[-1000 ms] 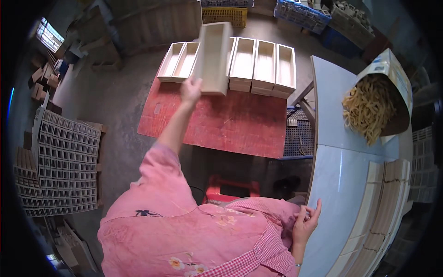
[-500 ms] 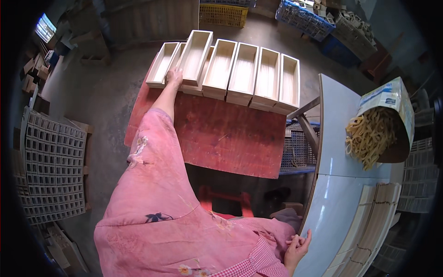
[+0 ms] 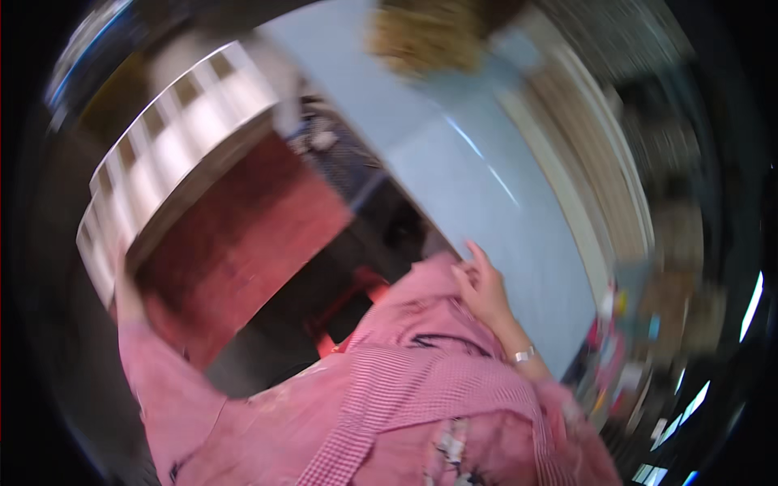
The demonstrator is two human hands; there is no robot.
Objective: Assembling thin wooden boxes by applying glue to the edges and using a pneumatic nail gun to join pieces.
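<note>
A row of open, pale wooden boxes (image 3: 174,146) stands along the far left side of a red board (image 3: 243,219). My left hand (image 3: 127,283) is at the near end of that row, beside the boxes. Motion smears its fingers, so its grip does not show. On the right, my right hand (image 3: 484,290) is held by the near edge of a light blue tabletop (image 3: 462,170). Its fingers are parted and nothing is in them.
Tan loops (image 3: 425,36) lie at the far end of the blue tabletop. Long wooden strips (image 3: 579,134) run along its right side. Below the red board shows a red frame (image 3: 324,340). Blurred, colourful items (image 3: 612,340) sit at the right.
My view has swung to the right, bringing more of the blue tabletop into the middle. The boxes and my left hand now appear farther left. My right hand has its fingers pointing up and apart.
</note>
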